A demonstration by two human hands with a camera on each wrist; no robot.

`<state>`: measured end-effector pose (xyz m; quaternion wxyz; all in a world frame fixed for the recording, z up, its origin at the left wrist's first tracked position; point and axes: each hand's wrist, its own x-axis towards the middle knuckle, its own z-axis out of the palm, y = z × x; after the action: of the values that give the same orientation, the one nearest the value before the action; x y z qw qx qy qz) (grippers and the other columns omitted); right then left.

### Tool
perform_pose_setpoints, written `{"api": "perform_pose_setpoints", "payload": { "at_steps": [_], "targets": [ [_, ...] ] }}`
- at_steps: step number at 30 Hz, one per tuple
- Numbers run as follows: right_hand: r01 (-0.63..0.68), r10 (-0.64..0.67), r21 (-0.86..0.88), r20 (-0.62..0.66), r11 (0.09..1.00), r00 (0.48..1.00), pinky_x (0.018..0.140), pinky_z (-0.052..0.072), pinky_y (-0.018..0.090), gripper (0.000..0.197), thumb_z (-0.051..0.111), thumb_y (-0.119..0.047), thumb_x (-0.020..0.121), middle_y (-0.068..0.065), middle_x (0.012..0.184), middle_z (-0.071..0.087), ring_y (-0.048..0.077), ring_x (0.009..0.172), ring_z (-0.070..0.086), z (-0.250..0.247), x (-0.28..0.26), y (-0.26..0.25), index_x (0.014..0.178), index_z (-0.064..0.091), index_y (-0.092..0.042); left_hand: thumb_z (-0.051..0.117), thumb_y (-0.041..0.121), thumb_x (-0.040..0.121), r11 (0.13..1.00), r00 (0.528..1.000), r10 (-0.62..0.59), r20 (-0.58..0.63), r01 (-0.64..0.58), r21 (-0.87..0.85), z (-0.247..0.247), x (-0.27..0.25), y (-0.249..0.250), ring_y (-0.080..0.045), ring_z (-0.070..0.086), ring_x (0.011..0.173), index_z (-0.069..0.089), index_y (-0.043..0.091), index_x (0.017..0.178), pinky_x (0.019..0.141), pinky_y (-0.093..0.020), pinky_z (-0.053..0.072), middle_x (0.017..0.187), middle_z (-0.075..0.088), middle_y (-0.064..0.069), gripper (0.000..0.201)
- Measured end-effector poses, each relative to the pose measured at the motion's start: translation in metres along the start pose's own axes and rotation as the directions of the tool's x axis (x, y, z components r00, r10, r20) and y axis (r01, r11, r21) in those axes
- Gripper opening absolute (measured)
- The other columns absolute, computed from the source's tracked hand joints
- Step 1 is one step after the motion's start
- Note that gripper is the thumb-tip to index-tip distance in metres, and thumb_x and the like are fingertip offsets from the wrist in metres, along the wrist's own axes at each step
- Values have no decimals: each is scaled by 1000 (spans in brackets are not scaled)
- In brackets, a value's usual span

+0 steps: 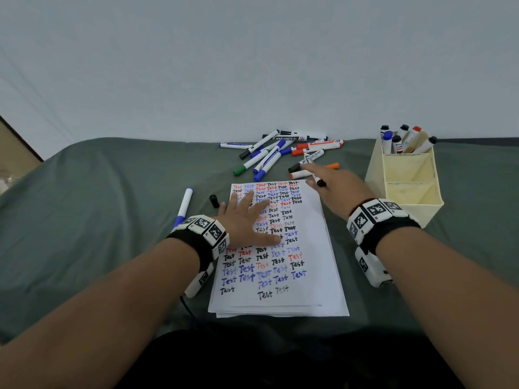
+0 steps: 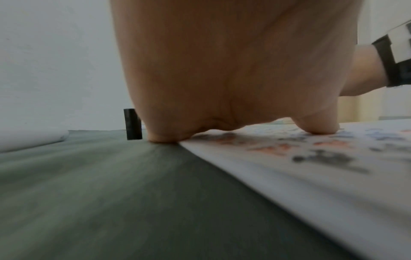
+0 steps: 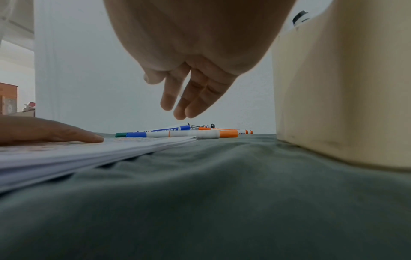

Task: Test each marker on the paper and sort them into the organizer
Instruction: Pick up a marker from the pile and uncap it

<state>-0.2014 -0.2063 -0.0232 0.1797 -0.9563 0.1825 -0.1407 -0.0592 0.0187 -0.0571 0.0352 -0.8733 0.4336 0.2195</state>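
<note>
White test-marked paper sheet (image 1: 306,237) lies pinned under the flat, spread left hand (image 1: 247,220), while the right hand (image 1: 337,189), fingers extended and grip empty, hovers over the loose markers (image 1: 280,153).

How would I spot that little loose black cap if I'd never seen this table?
Start at the sheet of paper covered in "Test" scribbles. Just off its upper left edge, beyond the left hand pressing the sheet, the black cap stands alone on the green cloth. Unlike the markers, it is a short stub.

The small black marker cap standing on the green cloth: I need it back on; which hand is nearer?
Left. The left hand lies flat beside the cap; the right hand reaches toward the marker pile.
</note>
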Motion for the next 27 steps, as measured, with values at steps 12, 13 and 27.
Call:
{"api": "perform_pose_setpoints", "payload": {
  "at_steps": [12, 13, 27],
  "targets": [
    [-153, 410, 757, -162, 635, 898, 60, 57, 26, 43, 59, -53, 97, 2, 72, 74, 15, 63, 73, -18, 2, -7, 91, 64, -11, 27, 111, 46, 999, 999, 31, -17, -31, -15, 2, 2, -3, -33, -26, 150, -11, 51, 152, 119, -54, -10, 165, -24, 4, 128],
    [-174, 494, 890, -65, 422, 867, 62, 60, 28, 37, 64, -47, 97, 3, 73, 75, 17, 65, 74, -18, 2, -10, 93, 63, -10, 26, 111, 46, 1000, 999, 29, -16, -29, -10, 2, 2, -3, -33, -26, 150, -12, 50, 153, 119, -54, -9, 165, -24, 3, 128],
    [-242, 574, 968, 162, 65, 802, 68, 59, 26, 12, 76, 2, 85, 10, 83, 73, 20, 75, 71, 41, -5, -9, 85, 67, -6, 17, 112, 44, 999, 1000, 27, 13, -27, 24, 1, 2, 0, -33, -27, 149, -20, 49, 151, 118, -52, -12, 163, -31, 1, 129]
  ]
}}
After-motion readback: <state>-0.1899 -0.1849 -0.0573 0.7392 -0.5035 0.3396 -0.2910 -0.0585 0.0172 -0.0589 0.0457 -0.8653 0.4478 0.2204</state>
